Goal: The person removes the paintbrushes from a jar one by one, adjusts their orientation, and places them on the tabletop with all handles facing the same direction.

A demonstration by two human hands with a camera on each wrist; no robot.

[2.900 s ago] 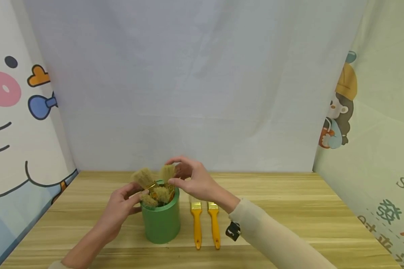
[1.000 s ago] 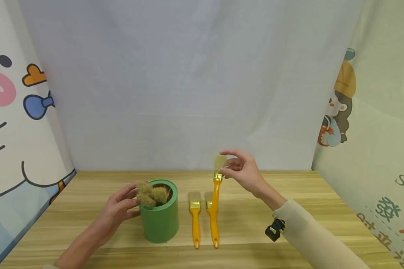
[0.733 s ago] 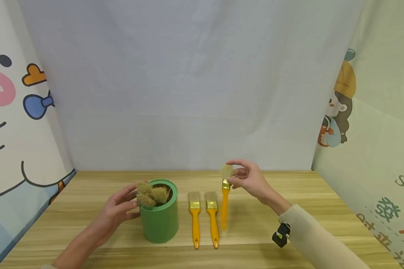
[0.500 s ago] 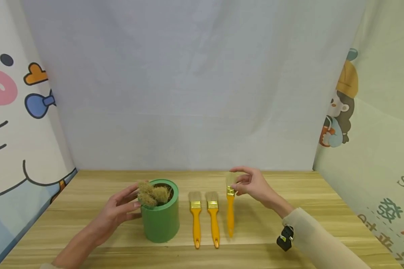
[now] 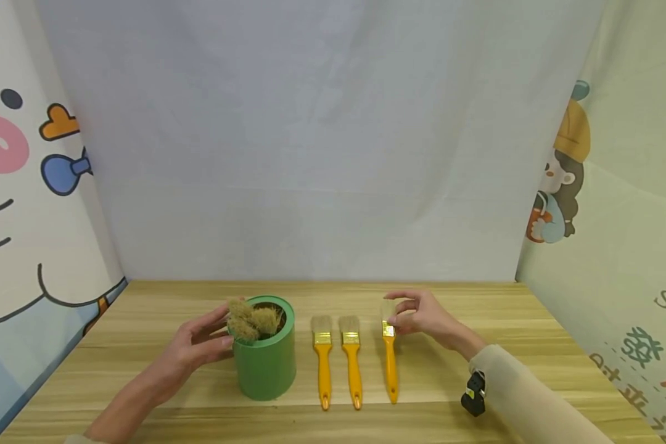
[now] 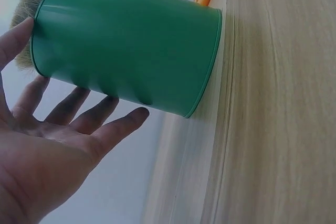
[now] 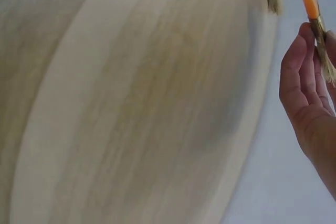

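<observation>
Head view: at far left hangs a printed panel point(image 5: 11, 265) with a pink snout and a blue bow. Next comes the left hand point(image 5: 191, 348), fingers spread and only slightly bent; the left wrist view shows the thumb at the rim and fingertips against the side of the green can point(image 5: 266, 373), which is touched rather than gripped. The can stands upright on the wooden table point(image 5: 505, 345); bristle tufts point(image 5: 244, 327) project from its mouth, leaning to the left rim.

Right of the can, the first paintbrush point(image 5: 324, 367) and the second paintbrush point(image 5: 353, 367) lie side by side, apart, bristles toward the grey backdrop point(image 5: 322, 148). Beyond them the right hand point(image 5: 424, 317) pinches the third paintbrush point(image 5: 390, 357) between thumb and fingers near its metal band; whether its handle touches the table cannot be told. Farther right are a black device point(image 5: 473, 394) at the wrist, a cream sleeve point(image 5: 533, 394) and a pale green panel point(image 5: 633, 203) bearing a capped cartoon figure.
</observation>
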